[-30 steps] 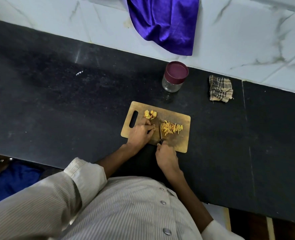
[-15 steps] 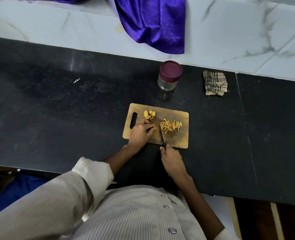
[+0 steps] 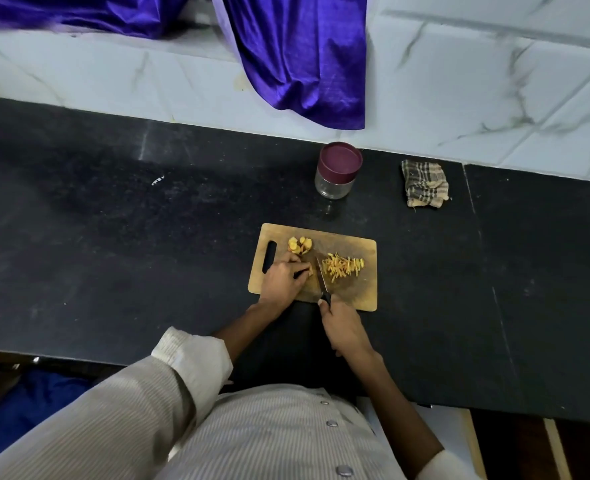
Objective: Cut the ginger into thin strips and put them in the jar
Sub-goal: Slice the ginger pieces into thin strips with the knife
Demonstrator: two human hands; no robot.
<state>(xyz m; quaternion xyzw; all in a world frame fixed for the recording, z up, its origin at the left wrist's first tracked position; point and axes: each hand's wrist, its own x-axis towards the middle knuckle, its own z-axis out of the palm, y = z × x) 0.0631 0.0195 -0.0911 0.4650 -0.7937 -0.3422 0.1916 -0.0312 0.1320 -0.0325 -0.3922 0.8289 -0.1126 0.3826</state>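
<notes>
— Slicing so close looks risky: the small yellow ginger piece point(image 3: 309, 270) lies on the pale wooden cutting board point(image 3: 366, 299), pinched under the curled left hand point(image 3: 284, 280).

— Yes; the steel knife with the black handle point(image 3: 322, 283), gripped in the right hand point(image 3: 342, 326), could nick those fingertips or roll the piece.

— And the heap of thin yellow strips point(image 3: 343, 266)?

— Scatters easily onto the black stone counter point(image 3: 148, 254); the glass jar with the maroon lid point(image 3: 338, 169) is still capped, well apart.

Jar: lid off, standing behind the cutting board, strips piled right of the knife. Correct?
Not quite. The head view shows the jar with its maroon lid on. It does stand behind the cutting board, and the ginger strips lie right of the knife.
</notes>
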